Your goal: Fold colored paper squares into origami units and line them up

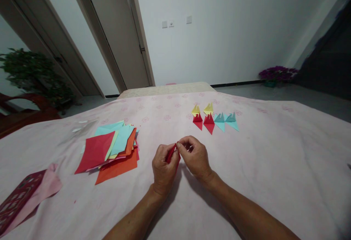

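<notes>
Between my hands is a small folded piece of red paper (pixel 170 153), mostly hidden by the fingers. My left hand (pixel 163 167) is closed around its lower part. The thumb and forefinger of my right hand (pixel 194 156) pinch its top tip. Beyond my right hand stand several folded paper cranes: red cranes (pixel 209 123) in front, yellow cranes (pixel 208 108) behind them, and light blue cranes (pixel 231 122) to the right. A loose pile of coloured paper sheets (pixel 96 151) lies left of my left hand, with red, light blue and orange sheets showing.
A pink patterned cloth (pixel 260 181) covers the table. At the lower left, a dark red printed item (pixel 22 198) lies on a pink sheet (pixel 52 185). Clear plastic (pixel 85 130) lies behind the paper pile. Further off are a door (pixel 117 31) and purple flowers (pixel 278 73).
</notes>
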A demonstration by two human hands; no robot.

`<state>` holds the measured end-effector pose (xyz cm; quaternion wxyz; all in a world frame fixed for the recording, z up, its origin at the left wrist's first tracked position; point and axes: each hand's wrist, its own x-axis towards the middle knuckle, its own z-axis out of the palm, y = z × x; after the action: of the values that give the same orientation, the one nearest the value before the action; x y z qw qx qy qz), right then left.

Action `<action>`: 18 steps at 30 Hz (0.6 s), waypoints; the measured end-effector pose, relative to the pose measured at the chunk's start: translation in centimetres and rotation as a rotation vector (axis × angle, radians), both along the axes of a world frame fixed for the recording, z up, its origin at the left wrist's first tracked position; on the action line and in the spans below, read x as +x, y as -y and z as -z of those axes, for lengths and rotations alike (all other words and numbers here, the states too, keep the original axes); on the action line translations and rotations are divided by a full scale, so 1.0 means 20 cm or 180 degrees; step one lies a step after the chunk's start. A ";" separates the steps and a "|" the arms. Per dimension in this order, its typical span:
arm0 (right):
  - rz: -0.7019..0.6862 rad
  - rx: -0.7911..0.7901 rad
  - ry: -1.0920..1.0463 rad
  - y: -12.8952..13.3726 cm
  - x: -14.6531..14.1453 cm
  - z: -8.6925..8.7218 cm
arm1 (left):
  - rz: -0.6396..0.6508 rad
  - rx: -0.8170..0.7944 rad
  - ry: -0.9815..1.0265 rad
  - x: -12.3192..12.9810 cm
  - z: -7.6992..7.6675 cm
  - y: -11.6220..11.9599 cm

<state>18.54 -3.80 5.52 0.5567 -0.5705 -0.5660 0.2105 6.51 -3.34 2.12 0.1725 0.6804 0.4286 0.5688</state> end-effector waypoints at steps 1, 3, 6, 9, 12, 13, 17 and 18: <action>-0.0046 -0.0016 -0.0053 0.00 0.00 0.00 | 0.0026 -0.0049 0.0027 0.00 0.00 0.00; -0.0177 -0.0053 -0.0209 0.00 0.00 -0.01 | 0.0052 -0.0133 0.0116 0.00 -0.01 0.00; -0.0404 -0.0132 -0.0534 -0.01 0.00 -0.02 | 0.0030 -0.0235 0.0275 0.00 -0.03 0.01; -0.0567 -0.0226 -0.0831 -0.02 0.00 -0.02 | 0.0008 -0.0313 0.0375 0.00 -0.04 0.00; -0.0654 -0.0301 -0.0997 -0.03 0.00 -0.02 | -0.0038 -0.0379 0.0371 0.00 -0.05 -0.01; -0.0674 -0.0319 -0.1019 -0.03 0.00 -0.02 | -0.0051 -0.0409 0.0365 0.00 -0.05 -0.01; -0.0796 -0.0301 -0.1086 -0.04 0.01 -0.01 | 0.0006 -0.0612 0.0521 0.00 -0.06 -0.01; -0.0832 -0.0282 -0.1101 -0.05 0.02 -0.01 | 0.0048 -0.0710 0.0607 0.00 -0.07 -0.01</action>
<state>18.86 -2.87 5.63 0.5878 -0.4716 -0.5215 0.4003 6.49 -3.23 3.42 0.2913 0.6031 0.4657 0.5785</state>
